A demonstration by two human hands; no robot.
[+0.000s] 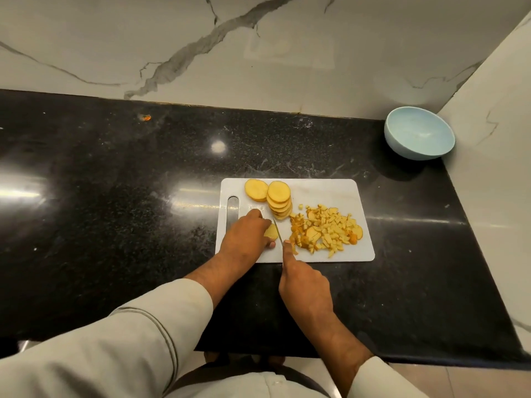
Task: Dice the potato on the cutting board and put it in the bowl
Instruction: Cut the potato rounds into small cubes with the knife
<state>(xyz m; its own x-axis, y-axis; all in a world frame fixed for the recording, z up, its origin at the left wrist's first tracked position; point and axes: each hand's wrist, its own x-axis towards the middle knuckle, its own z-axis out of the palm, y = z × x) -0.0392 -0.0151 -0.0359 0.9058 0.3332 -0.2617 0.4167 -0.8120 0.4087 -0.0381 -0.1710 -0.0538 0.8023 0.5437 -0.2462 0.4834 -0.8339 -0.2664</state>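
Left hand (246, 235) pins potato slice (271, 232) on cutting board (330, 191); right hand (304, 285) grips knife (278, 229), blade against slice. Bowl (419, 133) well apart.

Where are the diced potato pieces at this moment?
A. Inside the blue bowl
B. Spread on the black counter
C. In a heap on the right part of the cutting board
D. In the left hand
C: the diced potato pieces lie heaped on the right part of the cutting board, while the blue bowl holds none.
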